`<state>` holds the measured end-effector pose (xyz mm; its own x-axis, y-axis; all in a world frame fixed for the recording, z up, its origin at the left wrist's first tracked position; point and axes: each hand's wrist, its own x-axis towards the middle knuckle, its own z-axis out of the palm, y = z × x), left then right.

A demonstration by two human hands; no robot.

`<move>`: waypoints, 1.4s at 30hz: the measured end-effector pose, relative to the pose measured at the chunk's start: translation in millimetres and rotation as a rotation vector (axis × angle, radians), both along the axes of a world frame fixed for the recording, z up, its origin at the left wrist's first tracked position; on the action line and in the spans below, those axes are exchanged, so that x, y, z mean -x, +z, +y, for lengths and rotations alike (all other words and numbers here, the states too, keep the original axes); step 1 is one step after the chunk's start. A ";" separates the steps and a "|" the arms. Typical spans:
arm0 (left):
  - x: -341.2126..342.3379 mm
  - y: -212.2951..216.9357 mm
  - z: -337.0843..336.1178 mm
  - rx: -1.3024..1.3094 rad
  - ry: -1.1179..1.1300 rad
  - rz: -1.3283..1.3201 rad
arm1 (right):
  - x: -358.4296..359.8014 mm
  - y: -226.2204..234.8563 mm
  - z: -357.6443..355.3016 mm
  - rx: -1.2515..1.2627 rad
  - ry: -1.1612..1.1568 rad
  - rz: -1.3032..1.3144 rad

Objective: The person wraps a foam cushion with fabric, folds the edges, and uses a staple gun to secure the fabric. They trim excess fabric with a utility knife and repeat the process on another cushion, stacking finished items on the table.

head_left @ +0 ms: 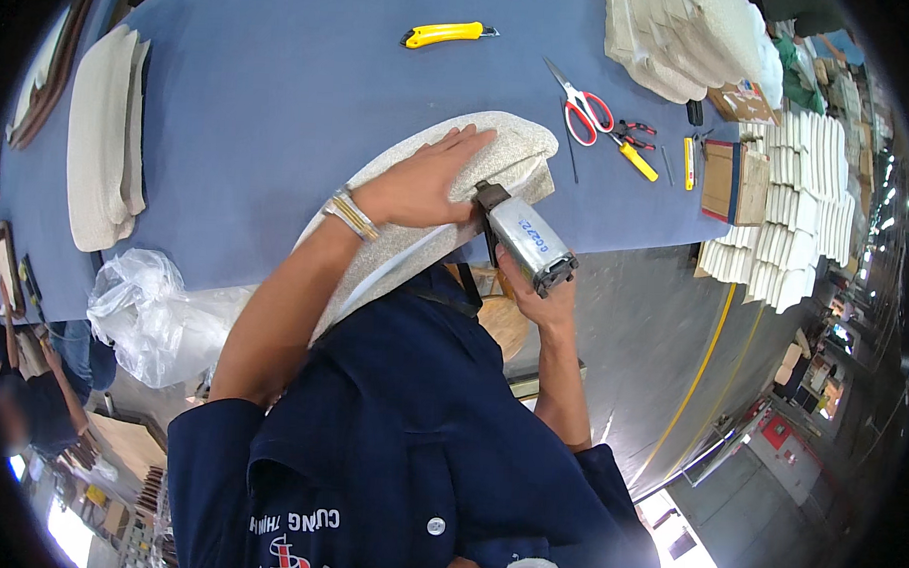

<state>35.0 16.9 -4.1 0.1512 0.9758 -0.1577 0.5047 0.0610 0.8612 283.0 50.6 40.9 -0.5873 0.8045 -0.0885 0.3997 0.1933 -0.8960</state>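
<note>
Shirt [390,412], right fingers [510,269] gripping stapler [529,237], box [720,173]

beside the blue-topped table [281,88], a grey floor [633,320] bears yellow lines [711,341], with small bright lights [884,207] further off.

We are in a workshop: staple gun [529,239], scissors [573,94], cutter [448,33], stacks [813,186] and line-marked floor [633,320] show us.

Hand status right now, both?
Left hand: open, laid on the pale fabric-covered piece.
Right hand: closed, holding the silver staple gun.
</note>
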 end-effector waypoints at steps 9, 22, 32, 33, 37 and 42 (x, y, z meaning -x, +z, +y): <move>24.3 -32.3 -13.5 0.343 0.108 -0.131 | -1.5 -26.6 -0.7 0.119 -0.123 -0.103; -9.2 30.5 -43.3 0.219 0.220 0.298 | 15.0 -6.7 5.5 -0.054 -0.002 -0.048; -19.8 29.0 -43.7 0.166 0.275 0.381 | 24.3 16.3 16.9 0.092 0.070 -0.089; -21.2 28.4 -42.8 0.167 0.279 0.390 | 25.8 13.9 15.8 0.102 0.042 -0.085; -21.6 26.3 -40.5 0.139 0.289 0.414 | 27.2 10.0 11.0 0.066 0.005 -0.060; -20.1 28.6 -43.3 0.166 0.294 0.393 | 18.1 4.7 4.4 0.077 0.040 -0.090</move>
<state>55.1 -26.4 24.4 -0.2277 0.9252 -0.3035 0.7287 0.3687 0.5771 264.9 55.0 45.6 -0.6060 0.7692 -0.2028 0.4728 0.1432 -0.8695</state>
